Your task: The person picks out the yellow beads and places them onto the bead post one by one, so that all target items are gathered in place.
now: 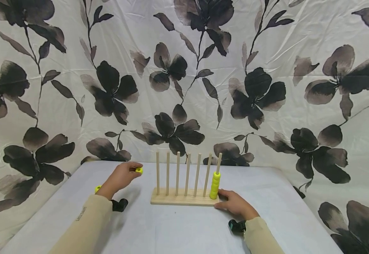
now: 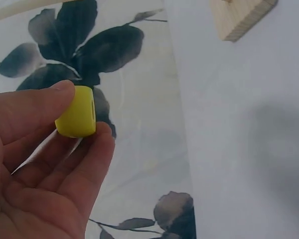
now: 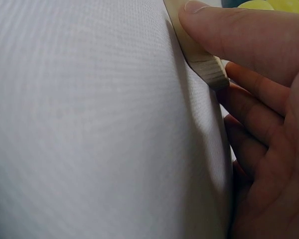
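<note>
Between thumb and fingertips my left hand (image 1: 121, 178) pinches a yellow bead (image 2: 77, 112), raised over the table to the left of a wooden peg stand (image 1: 184, 200). The bead's hole shows on its side in the left wrist view. Several upright pegs rise from the stand. Its rightmost peg carries a stack of several yellow beads (image 1: 215, 185), and the other pegs are bare. My right hand (image 1: 235, 204) grips the stand's right end, thumb at the front edge and fingers behind, as the right wrist view shows up close.
Another yellow bead (image 1: 97, 188) lies on the left of the table, partly hidden by my left wrist. A white cloth (image 1: 184, 229) covers the table. Behind it hangs a floral curtain (image 1: 184, 88). Each wrist wears a dark camera (image 1: 119, 205).
</note>
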The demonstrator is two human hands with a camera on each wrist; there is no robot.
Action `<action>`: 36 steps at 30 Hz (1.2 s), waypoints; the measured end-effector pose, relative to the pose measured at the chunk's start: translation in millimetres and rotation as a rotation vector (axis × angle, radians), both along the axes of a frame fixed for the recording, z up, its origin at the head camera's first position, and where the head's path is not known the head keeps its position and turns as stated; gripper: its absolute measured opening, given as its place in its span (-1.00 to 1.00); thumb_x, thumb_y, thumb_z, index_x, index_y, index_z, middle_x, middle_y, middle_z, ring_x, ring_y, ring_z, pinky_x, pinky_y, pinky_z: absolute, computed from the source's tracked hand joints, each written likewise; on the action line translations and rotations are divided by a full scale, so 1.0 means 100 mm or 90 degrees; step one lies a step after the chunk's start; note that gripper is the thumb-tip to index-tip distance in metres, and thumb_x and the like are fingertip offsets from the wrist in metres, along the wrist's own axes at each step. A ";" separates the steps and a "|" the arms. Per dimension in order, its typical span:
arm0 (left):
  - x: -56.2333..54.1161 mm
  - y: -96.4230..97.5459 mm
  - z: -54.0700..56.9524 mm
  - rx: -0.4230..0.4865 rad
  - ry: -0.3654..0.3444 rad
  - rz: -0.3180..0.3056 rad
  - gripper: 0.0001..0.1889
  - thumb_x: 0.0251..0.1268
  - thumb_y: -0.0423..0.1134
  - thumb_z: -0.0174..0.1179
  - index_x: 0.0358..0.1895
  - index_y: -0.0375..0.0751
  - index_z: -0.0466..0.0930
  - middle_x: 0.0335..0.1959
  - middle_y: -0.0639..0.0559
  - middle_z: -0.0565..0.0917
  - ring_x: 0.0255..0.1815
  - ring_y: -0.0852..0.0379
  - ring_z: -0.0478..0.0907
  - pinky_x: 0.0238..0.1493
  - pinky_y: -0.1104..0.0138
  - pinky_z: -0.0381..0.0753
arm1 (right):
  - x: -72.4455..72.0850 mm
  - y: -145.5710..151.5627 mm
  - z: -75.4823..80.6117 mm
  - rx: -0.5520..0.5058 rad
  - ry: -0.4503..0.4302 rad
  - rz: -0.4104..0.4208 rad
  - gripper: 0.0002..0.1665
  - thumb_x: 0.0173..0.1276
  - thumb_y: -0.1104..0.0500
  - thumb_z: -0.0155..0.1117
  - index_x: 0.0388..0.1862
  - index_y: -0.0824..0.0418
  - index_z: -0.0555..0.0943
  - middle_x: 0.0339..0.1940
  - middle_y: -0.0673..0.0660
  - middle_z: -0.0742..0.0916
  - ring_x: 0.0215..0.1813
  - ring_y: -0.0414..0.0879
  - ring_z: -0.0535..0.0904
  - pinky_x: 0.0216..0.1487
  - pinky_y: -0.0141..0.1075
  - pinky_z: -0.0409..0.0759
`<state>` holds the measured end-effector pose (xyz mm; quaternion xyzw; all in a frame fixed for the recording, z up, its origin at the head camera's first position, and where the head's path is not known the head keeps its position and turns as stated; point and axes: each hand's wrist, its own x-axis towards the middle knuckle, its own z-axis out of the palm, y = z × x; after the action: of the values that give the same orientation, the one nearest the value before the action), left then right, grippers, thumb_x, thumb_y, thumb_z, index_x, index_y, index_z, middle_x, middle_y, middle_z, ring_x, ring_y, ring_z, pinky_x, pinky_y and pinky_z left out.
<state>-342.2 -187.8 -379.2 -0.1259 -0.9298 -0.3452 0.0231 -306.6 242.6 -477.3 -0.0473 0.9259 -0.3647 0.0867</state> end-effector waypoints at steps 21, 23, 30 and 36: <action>0.05 0.12 0.49 0.020 0.061 0.021 -0.54 0.37 -0.21 0.18 0.28 -0.25 0.47 0.17 -0.26 0.59 0.18 -0.18 0.56 0.12 0.02 0.61 | 0.01 0.01 -0.02 0.006 0.015 0.007 -0.10 0.11 -0.13 0.45 0.41 0.12 0.40 0.45 0.20 0.43 0.49 0.25 0.23 0.43 0.25 0.17; 0.05 0.14 0.54 0.024 0.066 0.018 -0.54 0.38 -0.20 0.17 0.30 -0.24 0.46 0.19 -0.26 0.58 0.19 -0.19 0.55 0.13 0.00 0.60 | 0.01 0.01 -0.01 0.001 0.014 0.006 -0.10 0.11 -0.13 0.46 0.41 0.13 0.40 0.45 0.20 0.43 0.50 0.25 0.23 0.43 0.25 0.17; 0.09 0.24 0.69 0.031 0.073 0.020 -0.52 0.43 -0.15 0.10 0.36 -0.17 0.40 0.26 -0.21 0.53 0.25 -0.19 0.51 0.16 -0.03 0.57 | 0.01 0.01 -0.01 -0.004 0.008 0.006 -0.09 0.11 -0.13 0.46 0.41 0.11 0.40 0.46 0.20 0.42 0.50 0.24 0.22 0.43 0.25 0.17; 0.15 0.33 0.79 0.039 0.086 0.031 -0.52 0.47 -0.12 0.04 0.39 -0.11 0.36 0.29 -0.21 0.51 0.28 -0.21 0.48 0.17 -0.06 0.56 | 0.01 0.00 0.01 -0.002 0.003 0.007 -0.08 0.11 -0.15 0.45 0.42 0.12 0.39 0.46 0.20 0.42 0.50 0.24 0.22 0.43 0.25 0.17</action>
<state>-327.1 -154.7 -299.9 -0.1256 -0.9177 -0.3639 0.0981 -305.9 242.3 -476.6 -0.0536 0.9252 -0.3655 0.0863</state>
